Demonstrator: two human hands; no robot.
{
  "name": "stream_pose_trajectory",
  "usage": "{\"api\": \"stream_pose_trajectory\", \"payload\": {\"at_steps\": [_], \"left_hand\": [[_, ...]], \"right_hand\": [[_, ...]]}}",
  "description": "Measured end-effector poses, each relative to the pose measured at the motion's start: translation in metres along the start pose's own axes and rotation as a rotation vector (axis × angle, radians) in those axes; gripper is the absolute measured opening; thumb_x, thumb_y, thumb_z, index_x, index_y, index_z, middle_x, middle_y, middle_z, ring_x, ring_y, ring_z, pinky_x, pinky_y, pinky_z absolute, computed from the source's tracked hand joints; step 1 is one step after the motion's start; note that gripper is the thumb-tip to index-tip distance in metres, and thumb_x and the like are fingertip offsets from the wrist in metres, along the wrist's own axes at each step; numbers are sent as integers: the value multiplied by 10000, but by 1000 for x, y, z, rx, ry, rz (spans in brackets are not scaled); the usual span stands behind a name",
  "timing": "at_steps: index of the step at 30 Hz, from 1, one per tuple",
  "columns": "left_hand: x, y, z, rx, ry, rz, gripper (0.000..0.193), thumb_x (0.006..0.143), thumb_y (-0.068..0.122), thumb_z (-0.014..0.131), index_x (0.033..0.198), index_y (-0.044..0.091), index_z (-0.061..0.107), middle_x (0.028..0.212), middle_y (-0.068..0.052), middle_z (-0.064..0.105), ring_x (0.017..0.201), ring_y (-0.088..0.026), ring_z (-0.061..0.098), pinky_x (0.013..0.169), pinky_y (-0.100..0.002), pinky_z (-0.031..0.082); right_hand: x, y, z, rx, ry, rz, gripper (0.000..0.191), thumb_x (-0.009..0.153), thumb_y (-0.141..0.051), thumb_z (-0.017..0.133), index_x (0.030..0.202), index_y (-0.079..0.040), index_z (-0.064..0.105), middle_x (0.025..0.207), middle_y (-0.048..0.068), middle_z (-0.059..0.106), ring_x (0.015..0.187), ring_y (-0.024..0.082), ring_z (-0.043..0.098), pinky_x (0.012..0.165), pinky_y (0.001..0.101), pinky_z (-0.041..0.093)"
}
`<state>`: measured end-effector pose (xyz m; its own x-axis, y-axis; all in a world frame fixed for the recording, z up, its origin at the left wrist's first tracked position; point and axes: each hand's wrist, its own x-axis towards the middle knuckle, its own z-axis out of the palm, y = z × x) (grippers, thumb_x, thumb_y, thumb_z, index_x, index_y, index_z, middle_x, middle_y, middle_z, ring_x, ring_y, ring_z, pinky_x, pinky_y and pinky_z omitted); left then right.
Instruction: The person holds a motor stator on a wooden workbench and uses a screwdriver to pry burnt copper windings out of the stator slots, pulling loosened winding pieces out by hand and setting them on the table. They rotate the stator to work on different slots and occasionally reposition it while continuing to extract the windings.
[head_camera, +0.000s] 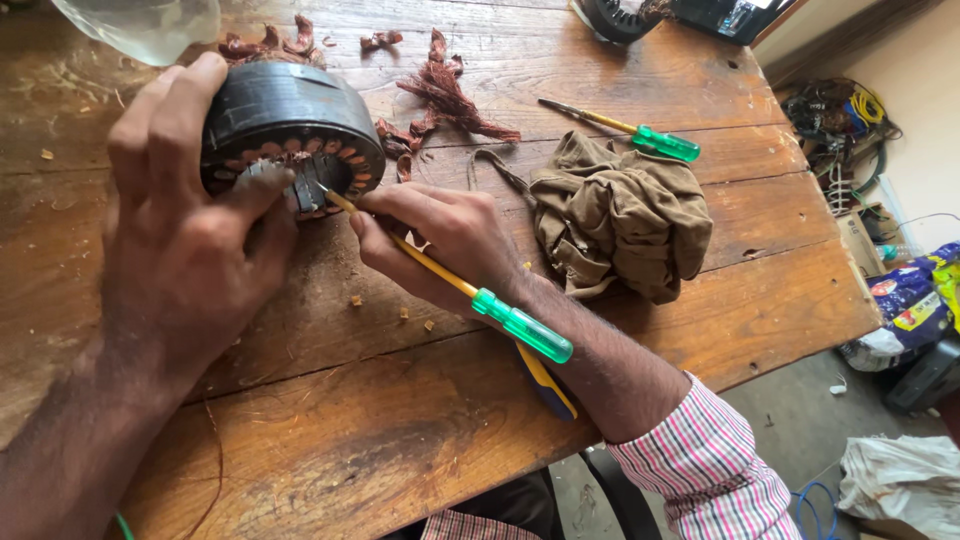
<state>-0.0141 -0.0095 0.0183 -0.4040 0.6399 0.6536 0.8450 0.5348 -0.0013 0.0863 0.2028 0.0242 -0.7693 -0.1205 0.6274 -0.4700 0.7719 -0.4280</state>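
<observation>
**Two hands on a motor stator, screwdriver tip at the slots**

Left hand (190, 240) wraps the dark round stator (290, 125), tilted on edge on the wooden table (420, 420), thumb pressed at the slotted face, prob. to steady it. Right hand (450, 240) pinches a yellow-shaft screwdriver (450, 285) w/ green handle, pencil-style; tip sits at a slot by the copper windings. Stripped copper wire scraps (445, 95) lie just behind. Second screwdriver (625, 130) and a crumpled brown cloth (625, 215) rest to the right, apart. No containers w/ visible contents.
</observation>
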Motion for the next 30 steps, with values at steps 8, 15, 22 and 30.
{"api": "stream_pose_trajectory", "payload": {"at_steps": [8, 15, 22, 30], "left_hand": [[0, 4, 2, 33, 7, 31, 295, 897, 334, 875, 1062, 95, 820, 1615, -183, 247, 1534, -338, 204, 1291, -506, 400], [-2, 2, 6, 12, -9, 23, 307, 891, 350, 896, 1018, 85, 809, 1638, -190, 223, 1551, -342, 177, 1317, -519, 373], [1, 4, 3, -8, -42, 10, 358, 771, 368, 932, 989, 108, 820, 1563, -196, 239, 1493, -353, 181, 1283, -538, 347], [3, 7, -1, -18, -48, -3, 366, 758, 339, 913, 1003, 83, 823, 1550, -199, 236, 1483, -359, 182, 1271, -531, 363]], "right_hand": [[0, 1, 0, -17, -11, -10, 149, 976, -135, 729, 1106, -64, 713, 892, 81, 737, 795, 198, 760, 710, 324, 612], [-1, 2, 0, -16, -24, -17, 148, 980, -127, 728, 1111, -64, 706, 892, 79, 734, 792, 196, 757, 711, 325, 611], [0, 2, 2, -4, -15, 1, 155, 965, -122, 736, 1106, -61, 715, 880, 86, 730, 785, 198, 753, 701, 332, 604], [0, 0, 2, -48, -24, -39, 139, 953, -126, 742, 1073, -64, 712, 891, 103, 720, 793, 244, 744, 720, 358, 602]]}}
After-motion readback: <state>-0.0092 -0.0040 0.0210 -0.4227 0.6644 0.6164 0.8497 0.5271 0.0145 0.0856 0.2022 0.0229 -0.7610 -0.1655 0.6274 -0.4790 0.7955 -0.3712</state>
